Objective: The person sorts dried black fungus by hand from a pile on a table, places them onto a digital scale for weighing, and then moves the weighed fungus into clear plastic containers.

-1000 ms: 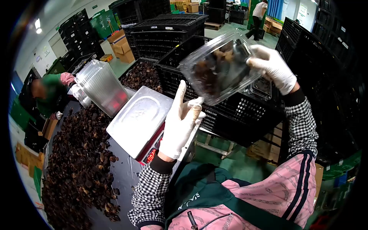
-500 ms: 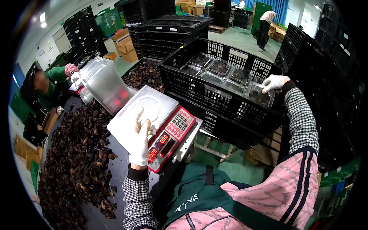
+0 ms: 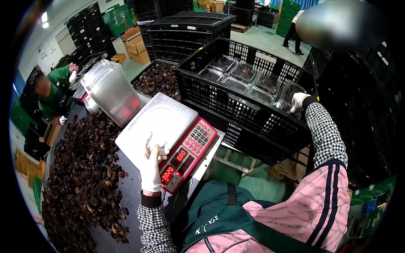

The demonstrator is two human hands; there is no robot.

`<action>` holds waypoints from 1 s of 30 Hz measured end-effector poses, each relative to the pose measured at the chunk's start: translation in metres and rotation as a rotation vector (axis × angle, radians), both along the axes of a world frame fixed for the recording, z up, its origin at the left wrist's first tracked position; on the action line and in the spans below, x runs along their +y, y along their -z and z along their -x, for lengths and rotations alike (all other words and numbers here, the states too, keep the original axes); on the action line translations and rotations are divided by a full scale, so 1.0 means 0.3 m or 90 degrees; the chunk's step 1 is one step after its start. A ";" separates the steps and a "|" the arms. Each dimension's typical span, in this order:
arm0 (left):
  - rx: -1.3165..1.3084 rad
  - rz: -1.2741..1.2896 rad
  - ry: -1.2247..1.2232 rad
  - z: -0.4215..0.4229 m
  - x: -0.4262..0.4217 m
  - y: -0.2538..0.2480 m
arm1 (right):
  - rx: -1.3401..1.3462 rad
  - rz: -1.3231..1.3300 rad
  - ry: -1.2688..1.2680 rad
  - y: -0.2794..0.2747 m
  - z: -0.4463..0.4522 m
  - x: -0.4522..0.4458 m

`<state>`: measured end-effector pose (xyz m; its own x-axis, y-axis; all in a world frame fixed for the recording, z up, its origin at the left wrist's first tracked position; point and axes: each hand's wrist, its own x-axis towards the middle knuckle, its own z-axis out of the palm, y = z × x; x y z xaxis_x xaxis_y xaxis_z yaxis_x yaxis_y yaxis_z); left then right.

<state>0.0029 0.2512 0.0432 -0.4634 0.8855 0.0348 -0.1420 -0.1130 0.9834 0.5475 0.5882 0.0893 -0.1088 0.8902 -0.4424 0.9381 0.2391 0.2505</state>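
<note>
My left hand (image 3: 154,166), in a white glove, hovers at the front edge of the weighing scale (image 3: 145,126) with fingers apart and nothing in them. The scale's red panel (image 3: 187,154) shows lit digits, and its silver pan is bare. My right hand (image 3: 298,101), also gloved, is inside the black crate (image 3: 240,103) at its right end. Its fingers are closed on a transparent plastic box (image 3: 289,93), with the fingertips partly hidden. Beside that box, several similar boxes (image 3: 244,71) with dark contents sit in the crate.
A heap of dark dried pieces (image 3: 84,177), apparently fungus, covers the table's left side. A stack of transparent trays (image 3: 112,92) leans behind the scale. A co-worker in green (image 3: 57,90) works at the far left. Black crates (image 3: 190,36) are stacked behind.
My right hand has moved slightly down, and the plastic box by it now stands more tilted. My left hand has shifted a little left and down at the scale.
</note>
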 end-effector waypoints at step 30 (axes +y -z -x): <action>-0.037 0.044 -0.143 0.058 -0.393 0.014 | 0.844 -0.380 -0.411 -0.326 0.969 0.018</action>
<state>-0.0146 0.1334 0.0389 -0.6489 0.7589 -0.0546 -0.1767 -0.0805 0.9810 0.2567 0.5937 0.1871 -0.5277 0.5477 0.6492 0.3438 0.8366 -0.4264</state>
